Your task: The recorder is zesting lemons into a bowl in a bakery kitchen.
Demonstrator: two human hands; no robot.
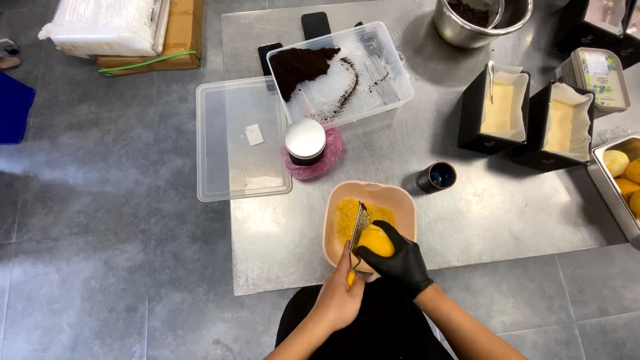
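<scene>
My right hand (pixel 399 263), in a black glove, grips a yellow-orange citrus fruit (pixel 377 239) and presses it against a narrow metal grater (pixel 359 227). My bare left hand (pixel 341 293) holds the grater by its handle, slanted over a peach-coloured square bowl (pixel 400 199). A heap of fine yellow zest (pixel 347 215) lies in the bowl's left half. The bowl sits at the near edge of a steel table (pixel 493 213).
A clear tub (pixel 373 87) with dark crumbs, its lid (pixel 233 147), a white-capped jar (pixel 305 141) on pink wrap, a small dark cup (pixel 437 177), two black lined boxes (pixel 497 107), a steel pot (pixel 467 27) and a tray of yellow fruit (pixel 623 173) stand about.
</scene>
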